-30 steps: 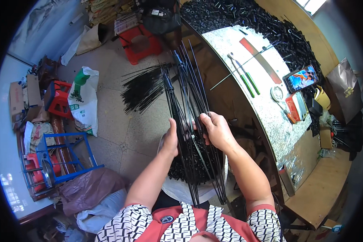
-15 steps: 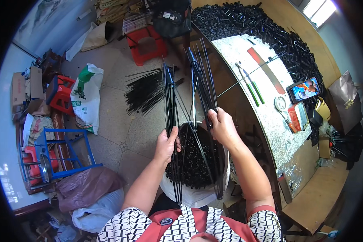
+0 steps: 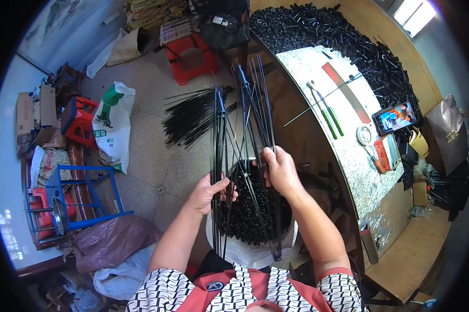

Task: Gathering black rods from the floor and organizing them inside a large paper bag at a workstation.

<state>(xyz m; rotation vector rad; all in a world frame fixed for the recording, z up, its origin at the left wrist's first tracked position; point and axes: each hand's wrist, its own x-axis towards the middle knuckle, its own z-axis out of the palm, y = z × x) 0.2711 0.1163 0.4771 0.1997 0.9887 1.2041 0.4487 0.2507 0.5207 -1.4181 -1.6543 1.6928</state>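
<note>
My left hand (image 3: 208, 193) is closed round an upright bundle of thin black metal rods (image 3: 217, 151), jointed like umbrella ribs. The thumb lies across the front of them. A second rib bundle (image 3: 249, 93), with a bluish tip, is gripped in my right hand (image 3: 281, 170). Several thin rods cross between the two bundles, forming a V. Both bundles are held above a white-lined container (image 3: 245, 250) full of small black pieces (image 3: 255, 221). The far ends of the ribs point away from me, and their near ends reach towards my apron.
A pile of black rods (image 3: 193, 122) lies on the floor ahead. On the right, a curved worktop (image 3: 302, 67) bears black tubular parts (image 3: 344, 31), green-handled tools (image 3: 328, 117) and a phone (image 3: 396, 117). A red stool (image 3: 193, 54) stands ahead; a blue metal frame (image 3: 91, 226) is at left.
My left hand has slid slightly lower and left, and my right hand slightly nearer me. Both bundles have shifted a little towards me. Each hand keeps its grip.
</note>
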